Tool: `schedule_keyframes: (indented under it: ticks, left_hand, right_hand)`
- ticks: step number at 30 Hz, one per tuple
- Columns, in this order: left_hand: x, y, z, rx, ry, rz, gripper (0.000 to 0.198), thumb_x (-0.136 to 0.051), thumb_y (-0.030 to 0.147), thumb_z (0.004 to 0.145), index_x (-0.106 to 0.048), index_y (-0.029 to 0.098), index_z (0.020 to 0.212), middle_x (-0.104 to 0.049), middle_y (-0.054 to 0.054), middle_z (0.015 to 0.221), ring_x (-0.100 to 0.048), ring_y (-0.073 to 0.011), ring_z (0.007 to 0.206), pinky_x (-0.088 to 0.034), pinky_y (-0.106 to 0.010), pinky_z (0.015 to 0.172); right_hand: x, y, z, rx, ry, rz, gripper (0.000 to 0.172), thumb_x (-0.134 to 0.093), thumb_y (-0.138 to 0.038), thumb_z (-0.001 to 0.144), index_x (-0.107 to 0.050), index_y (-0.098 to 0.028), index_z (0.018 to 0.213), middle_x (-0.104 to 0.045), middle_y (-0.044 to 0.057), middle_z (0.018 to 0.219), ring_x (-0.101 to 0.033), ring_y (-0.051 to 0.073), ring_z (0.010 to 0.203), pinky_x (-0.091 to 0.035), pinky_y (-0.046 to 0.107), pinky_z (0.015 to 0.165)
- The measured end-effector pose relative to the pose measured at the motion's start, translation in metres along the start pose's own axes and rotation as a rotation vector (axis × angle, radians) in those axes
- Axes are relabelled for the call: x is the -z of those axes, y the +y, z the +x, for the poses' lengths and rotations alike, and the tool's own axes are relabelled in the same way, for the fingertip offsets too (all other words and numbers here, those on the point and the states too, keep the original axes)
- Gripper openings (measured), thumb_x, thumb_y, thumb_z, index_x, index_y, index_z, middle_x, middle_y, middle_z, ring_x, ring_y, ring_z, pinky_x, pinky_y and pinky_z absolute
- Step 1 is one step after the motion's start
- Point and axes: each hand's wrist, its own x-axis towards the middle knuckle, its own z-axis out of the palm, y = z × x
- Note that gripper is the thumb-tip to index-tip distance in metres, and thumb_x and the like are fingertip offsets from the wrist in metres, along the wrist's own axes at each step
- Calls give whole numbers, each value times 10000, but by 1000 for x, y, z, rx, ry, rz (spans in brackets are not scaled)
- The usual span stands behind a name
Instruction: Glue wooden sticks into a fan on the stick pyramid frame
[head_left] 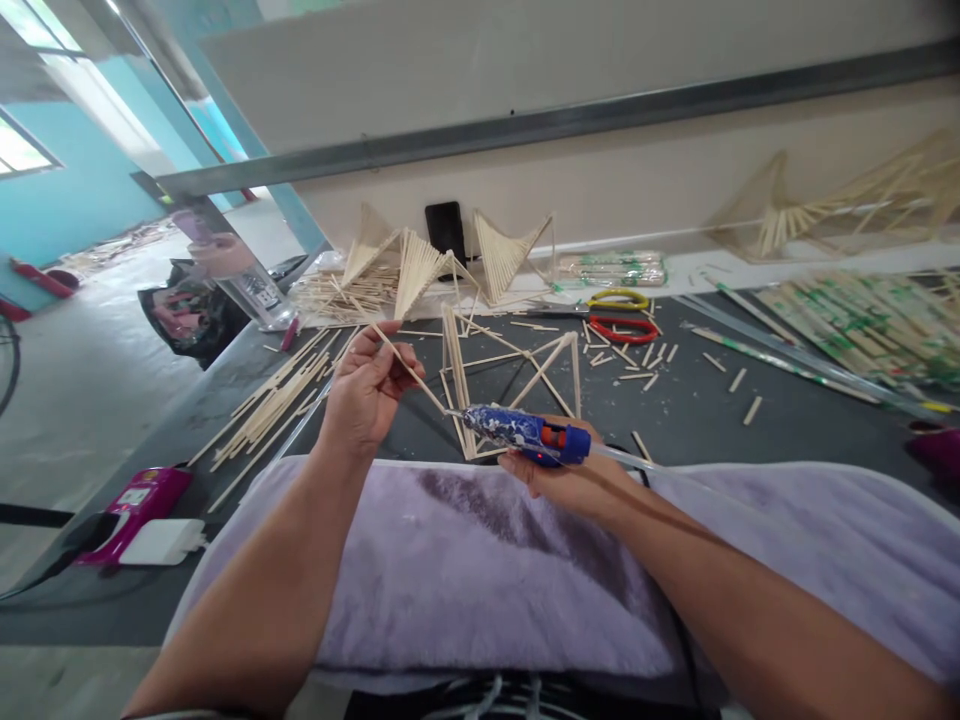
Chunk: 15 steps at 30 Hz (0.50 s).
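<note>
Fingers of the left hand [367,390] pinch a thin wooden stick [409,364], tip at the nozzle of the blue glue gun [506,427]; right hand [559,483] wraps its grip (fingers mostly hidden from me). Gun partly blocks the stick frame [456,375]. Beyond: red-and-yellow-handled scissors [592,318], offcuts [737,380], black phone [446,238]. Lilac cloth [450,560] nearest.

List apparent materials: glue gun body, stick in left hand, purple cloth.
Glue gun: likely hard plastic; blue, molded-looking, surface smeared white.
Stick: wood or bamboo, unclear which; pale, straight, looks uncoated.
Purple cloth: probably synthetic plush; soft nap, darker patches, fibre unconfirmed.
</note>
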Motion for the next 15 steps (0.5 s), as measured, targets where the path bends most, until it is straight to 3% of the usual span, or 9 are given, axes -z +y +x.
schedule_keyframes:
  ticks: [7,12,15]
  left_hand:
    - [-2,3,-2,17,-50,38,231,-589,262,794,-560,201,1016,-616,-3,706,-620,-115,595,-509,-216,519]
    - [-22,0,-14,53,-70,273,269,-647,255,747,-576,165,990,-646,-16,714,-640,-142,583,-538,-243,501]
    - [-36,-1,-22,31,-56,417,243,-648,250,741,-598,156,960,-639,-6,672,-635,-138,583,-556,-255,529]
  right_hand:
    - [-1,4,-2,-59,-6,83,145,-651,-319,702,-586,-196,660,-571,-6,474,-537,157,423,-419,261,403]
    - [5,1,3,-152,112,270,273,-626,-441,709,-560,-184,644,-525,-22,397,-505,133,355,-428,254,400]
    - [10,-4,5,-184,152,292,267,-626,-443,696,-545,-195,641,-517,-27,385,-496,132,348,-419,258,402]
